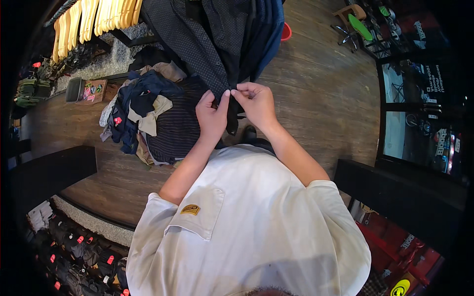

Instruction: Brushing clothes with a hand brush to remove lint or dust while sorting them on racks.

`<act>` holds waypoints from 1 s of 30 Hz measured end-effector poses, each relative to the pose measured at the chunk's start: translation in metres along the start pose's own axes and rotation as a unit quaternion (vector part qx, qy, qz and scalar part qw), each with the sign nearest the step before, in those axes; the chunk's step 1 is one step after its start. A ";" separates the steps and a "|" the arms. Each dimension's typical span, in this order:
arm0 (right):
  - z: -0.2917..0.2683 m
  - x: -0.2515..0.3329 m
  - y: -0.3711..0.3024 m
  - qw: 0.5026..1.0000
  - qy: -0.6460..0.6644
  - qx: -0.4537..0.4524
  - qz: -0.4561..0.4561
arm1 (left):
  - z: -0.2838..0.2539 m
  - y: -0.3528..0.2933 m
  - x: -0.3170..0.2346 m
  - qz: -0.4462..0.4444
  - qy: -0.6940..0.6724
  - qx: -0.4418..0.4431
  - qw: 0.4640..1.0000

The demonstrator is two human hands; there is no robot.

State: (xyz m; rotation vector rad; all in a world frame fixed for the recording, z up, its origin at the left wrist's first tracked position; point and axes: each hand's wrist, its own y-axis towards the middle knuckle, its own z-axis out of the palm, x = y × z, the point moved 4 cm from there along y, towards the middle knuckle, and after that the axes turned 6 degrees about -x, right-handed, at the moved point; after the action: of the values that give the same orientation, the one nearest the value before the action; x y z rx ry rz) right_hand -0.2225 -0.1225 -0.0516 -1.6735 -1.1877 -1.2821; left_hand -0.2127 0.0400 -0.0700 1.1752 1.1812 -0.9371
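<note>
Downward through the head camera, I view two bare hands at the lower end of a dark dotted shirt (205, 47), which hangs beside other dark and blue clothes (269, 37) just ahead of the wearer. The left hand (212, 116) grips the shirt's front edge near the hem between thumb and bent fingers. The right hand (257, 103) pinches the same edge, its thumb and forefinger closed just beside the left thumb (the other fingertips are partly hidden from me).

To the left, near the shirt, lies a heap (143, 108) of crumpled garments, a pinstriped piece (175, 126) on its right side; I cannot tell what supports it. Wooden hangers (96, 20) crowd the upper left. A dark shoe (249, 133) shows below the hands on the wood floor (318, 106), and the wearer's white top (271, 202) fills the foreground.
</note>
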 end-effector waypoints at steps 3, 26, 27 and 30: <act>0.003 -0.001 0.000 0.999 0.032 0.016 0.002 | 0.000 0.001 -0.004 0.023 0.038 -0.006 0.999; -0.001 0.021 -0.006 0.991 -0.019 -0.065 -0.117 | 0.004 -0.007 -0.031 0.108 0.064 0.022 0.992; -0.002 0.019 -0.005 0.991 -0.020 -0.067 -0.118 | 0.004 -0.008 -0.030 0.109 0.063 0.023 0.992; -0.001 0.023 -0.004 0.982 -0.076 -0.045 -0.165 | 0.003 -0.008 -0.026 0.054 0.050 0.036 0.997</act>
State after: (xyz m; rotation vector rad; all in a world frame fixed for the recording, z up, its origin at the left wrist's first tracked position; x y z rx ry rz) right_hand -0.2249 -0.1164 -0.0295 -1.7129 -1.5710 -1.4434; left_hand -0.2243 0.0348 -0.0460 1.3444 1.1594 -0.8539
